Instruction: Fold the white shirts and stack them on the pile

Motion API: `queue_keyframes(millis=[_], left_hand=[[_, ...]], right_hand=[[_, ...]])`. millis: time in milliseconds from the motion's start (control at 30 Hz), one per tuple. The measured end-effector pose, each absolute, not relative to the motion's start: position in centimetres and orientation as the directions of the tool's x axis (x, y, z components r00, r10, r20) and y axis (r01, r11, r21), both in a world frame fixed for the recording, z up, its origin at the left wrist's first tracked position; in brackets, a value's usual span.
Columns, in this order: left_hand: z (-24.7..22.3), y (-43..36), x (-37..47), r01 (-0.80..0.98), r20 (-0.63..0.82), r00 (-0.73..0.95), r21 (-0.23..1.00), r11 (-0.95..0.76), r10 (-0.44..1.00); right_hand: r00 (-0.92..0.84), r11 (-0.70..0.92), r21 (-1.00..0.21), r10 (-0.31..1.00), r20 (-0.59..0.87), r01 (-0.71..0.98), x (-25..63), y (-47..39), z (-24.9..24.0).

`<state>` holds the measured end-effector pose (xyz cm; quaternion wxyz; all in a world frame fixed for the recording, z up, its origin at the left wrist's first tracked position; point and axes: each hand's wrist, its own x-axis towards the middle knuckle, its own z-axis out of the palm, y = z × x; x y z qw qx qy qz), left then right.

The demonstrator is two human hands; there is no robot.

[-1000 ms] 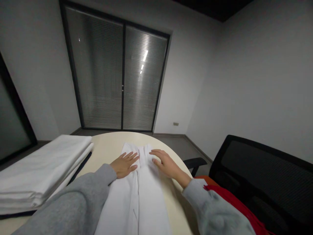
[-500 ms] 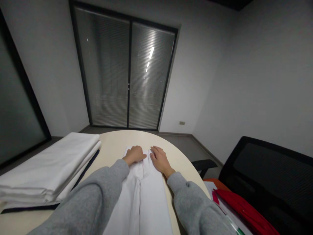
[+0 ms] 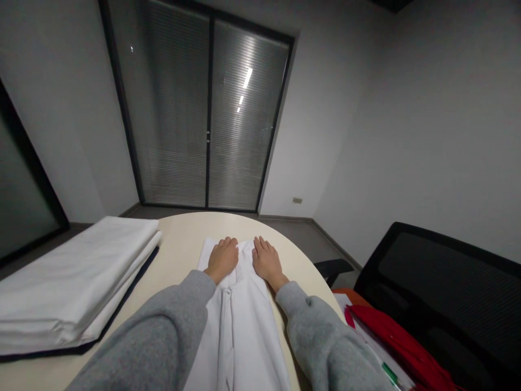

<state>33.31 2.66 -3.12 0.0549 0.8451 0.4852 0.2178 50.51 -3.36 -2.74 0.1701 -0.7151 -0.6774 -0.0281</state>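
A white garment (image 3: 252,320) lies lengthwise on the round pale table (image 3: 183,233), with a folded strip or seam running down its middle. My left hand (image 3: 223,259) rests palm down on the left part of its far end, fingers pointing forward. On the right side of that far end, my right hand (image 3: 267,262) lies flat with its fingers stretched out, touching the cloth. Both hands press on the fabric from above and grip nothing that I can see. The garment's near end runs out of view at the bottom.
A thick stack of folded white cloth (image 3: 77,277), with a dark layer underneath, lies on the table's left. To the right stands a black mesh-backed chair (image 3: 439,293) with an armrest close to the table edge. Red fabric (image 3: 391,336) lies on its seat.
My left hand has gone from curled fingers at the far edge to lying flatter on the cloth. My right hand's fingers have straightened forward. The view has shifted slightly.
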Motion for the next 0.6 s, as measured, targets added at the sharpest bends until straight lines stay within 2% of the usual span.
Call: queue_keyframes(millis=[133, 267, 433, 600], left_hand=[[-3.2, 2.9, 33.1, 0.768, 0.345, 0.421, 0.356, -0.532, 0.839], [-3.0, 3.5, 33.0, 0.735, 0.359, 0.410, 0.413, -0.537, 0.838], [-2.3, 3.9, 30.8, 0.728, 0.344, 0.413, 0.431, -0.533, 0.843], [-3.3, 3.3, 27.7, 0.760, 0.189, 0.492, 0.382, -0.525, 0.850]], right_hand=[[-0.064, 0.114, -0.172, 0.959, 0.275, 0.978, 50.1, -4.6, -1.4], [-0.232, 0.247, -0.179, 0.968, 0.099, 0.953, 50.1, -5.2, -1.8], [-0.222, 0.220, -0.212, 0.975, 0.012, 0.952, 50.3, -4.8, -2.7], [-0.147, 0.146, -0.227, 0.989, 0.012, 0.963, 50.3, -4.3, -2.9]])
